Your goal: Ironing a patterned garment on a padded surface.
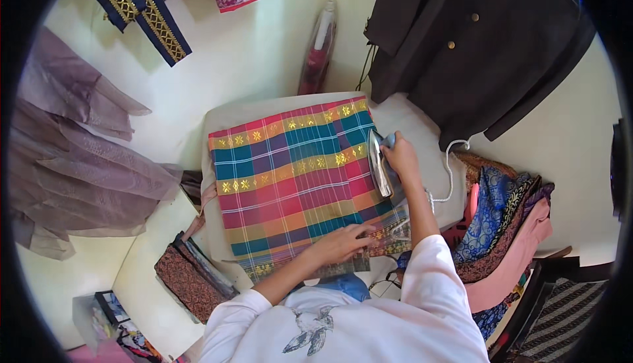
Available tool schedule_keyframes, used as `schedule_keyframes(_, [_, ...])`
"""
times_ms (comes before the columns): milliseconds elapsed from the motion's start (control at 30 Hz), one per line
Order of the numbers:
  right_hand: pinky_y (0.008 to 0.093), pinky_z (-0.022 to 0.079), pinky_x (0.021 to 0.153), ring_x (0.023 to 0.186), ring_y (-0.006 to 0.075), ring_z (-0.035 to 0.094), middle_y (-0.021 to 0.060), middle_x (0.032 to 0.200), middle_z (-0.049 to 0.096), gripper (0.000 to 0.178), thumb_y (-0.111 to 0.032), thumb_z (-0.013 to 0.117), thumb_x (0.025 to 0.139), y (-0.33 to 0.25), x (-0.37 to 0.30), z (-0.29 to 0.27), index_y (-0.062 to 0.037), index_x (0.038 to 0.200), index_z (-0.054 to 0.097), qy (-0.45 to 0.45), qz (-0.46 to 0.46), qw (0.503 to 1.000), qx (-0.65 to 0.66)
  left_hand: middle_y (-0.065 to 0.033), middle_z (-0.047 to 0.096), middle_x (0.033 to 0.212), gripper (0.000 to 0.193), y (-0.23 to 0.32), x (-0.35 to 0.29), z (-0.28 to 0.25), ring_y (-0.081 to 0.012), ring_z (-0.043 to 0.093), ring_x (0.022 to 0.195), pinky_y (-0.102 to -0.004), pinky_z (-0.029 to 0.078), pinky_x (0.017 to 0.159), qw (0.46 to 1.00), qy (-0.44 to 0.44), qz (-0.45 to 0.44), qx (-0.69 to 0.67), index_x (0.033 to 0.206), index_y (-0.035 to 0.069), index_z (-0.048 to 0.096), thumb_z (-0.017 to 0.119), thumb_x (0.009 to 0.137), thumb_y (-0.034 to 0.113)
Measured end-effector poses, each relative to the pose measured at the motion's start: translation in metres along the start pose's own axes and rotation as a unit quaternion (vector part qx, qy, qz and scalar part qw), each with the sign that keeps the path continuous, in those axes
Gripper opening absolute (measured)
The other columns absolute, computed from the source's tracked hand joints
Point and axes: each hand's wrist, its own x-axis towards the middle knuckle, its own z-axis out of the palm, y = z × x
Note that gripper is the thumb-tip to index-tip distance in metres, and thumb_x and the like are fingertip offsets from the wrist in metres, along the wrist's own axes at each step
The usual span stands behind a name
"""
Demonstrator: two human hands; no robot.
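Note:
A plaid cloth (283,158) in red, teal, orange and purple with gold motifs lies spread over a pale padded ironing board (395,109). At its right edge my right hand (403,158) is wrapped around the handle of a clothes iron (378,168). The iron is tilted, its shiny soleplate turned partly toward the cloth; whether it touches the fabric I cannot tell. My left hand (339,244) rests on the cloth near its lower edge, fingers stretched toward the right. Below that hand, the cloth's near part hangs toward my body.
A white cord (450,172) loops right of the iron. A dark buttoned jacket (475,40) hangs at the upper right, a mauve sheer garment (72,158) at the left. Folded fabrics (494,224) pile up at the right. A wrapped bottle-like object (320,46) stands behind the board.

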Motion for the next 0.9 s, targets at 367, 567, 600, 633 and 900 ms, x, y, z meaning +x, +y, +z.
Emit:
schedule_keyframes(367, [0.0511,0.046,0.061,0.072,0.043,0.059,0.0244,0.073,0.06,0.037,-0.025,0.066,0.079,-0.088,-0.087,-0.041,-0.0018,0.099,0.045,-0.081,-0.055,0.995,0.012,-0.0121,0.025,0.147,0.057,-0.046,-0.024,-0.034,-0.0373,0.021,0.135,-0.0576,0.019,0.105,0.837,0.172,-0.394,0.338,0.139,0.01,0.032,0.045,0.09,0.035])
schedule_keyframes(567, [0.0469,0.049,0.058,0.068,0.0388,0.061,0.0211,0.071,0.061,0.032,-0.024,0.063,0.081,-0.128,-0.088,0.027,-0.0027,0.097,0.044,-0.096,-0.063,0.993,-0.002,-0.0126,0.017,0.15,0.065,-0.056,-0.038,-0.021,-0.0454,0.015,0.134,-0.0647,0.013,0.103,0.808,0.196,-0.442,0.335,0.143,0.011,0.026,0.045,0.088,0.042])
schedule_keyframes(600, [0.0459,0.05,0.058,0.067,0.0378,0.062,0.0206,0.072,0.061,0.032,-0.024,0.062,0.082,-0.133,-0.081,0.037,-0.0027,0.097,0.044,-0.094,-0.052,0.994,-0.015,-0.0121,0.017,0.15,0.065,-0.058,-0.041,-0.022,-0.0448,0.016,0.134,-0.0654,0.013,0.102,0.808,0.206,-0.439,0.336,0.143,0.013,0.027,0.045,0.088,0.042])
schedule_keyframes(633, [0.0451,0.05,0.058,0.068,0.0369,0.062,0.0203,0.073,0.062,0.033,-0.025,0.062,0.082,-0.138,-0.068,0.045,-0.0026,0.099,0.044,-0.071,-0.052,0.996,-0.026,-0.0115,0.017,0.15,0.064,-0.059,-0.045,-0.022,-0.0443,0.016,0.135,-0.066,0.012,0.102,0.806,0.217,-0.437,0.336,0.143,0.015,0.027,0.045,0.088,0.042])
schedule_keyframes(900, [0.048,0.05,0.062,0.073,0.0401,0.062,0.0235,0.08,0.063,0.04,-0.024,0.062,0.081,-0.137,0.014,0.077,0.0005,0.106,0.044,0.0,-0.046,0.999,0.002,-0.0079,0.02,0.15,0.058,-0.041,-0.07,-0.039,-0.0434,0.016,0.135,-0.0702,0.011,0.099,0.807,0.187,-0.448,0.336,0.142,0.024,0.031,0.045,0.088,0.04])
